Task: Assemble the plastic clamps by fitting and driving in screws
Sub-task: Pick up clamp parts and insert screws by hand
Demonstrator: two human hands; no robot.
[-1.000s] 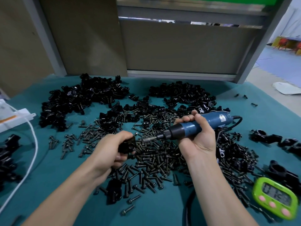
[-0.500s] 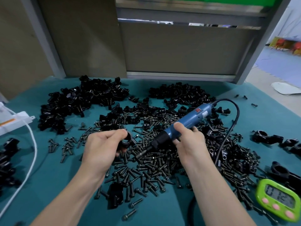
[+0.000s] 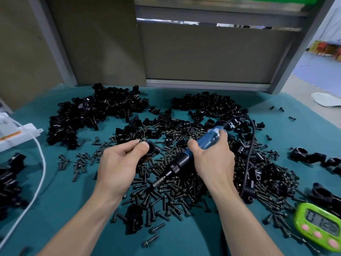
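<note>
My left hand (image 3: 120,163) grips a black plastic clamp (image 3: 151,150) between thumb and fingers, just above the screw pile. My right hand (image 3: 212,159) holds a blue electric screwdriver (image 3: 191,154); its black nose and bit (image 3: 158,181) point down-left into the heap of black screws (image 3: 175,185) spread over the teal table (image 3: 55,200). The bit tip lies below and to the right of the held clamp, apart from it. The screwdriver's black cable (image 3: 249,154) loops over the screws on the right.
Heaps of black clamp halves (image 3: 96,113) fill the far left and far middle (image 3: 208,106). Assembled clamps lie at the right edge (image 3: 306,154) and left edge (image 3: 11,174). A green timer (image 3: 321,226) sits front right, a white cord (image 3: 39,174) and white box (image 3: 16,135) left.
The right hand swung the screwdriver from level, bit at the clamp, to pointing down-left into the screws. The left hand moved the clamp forward and upward, away from the bit.
</note>
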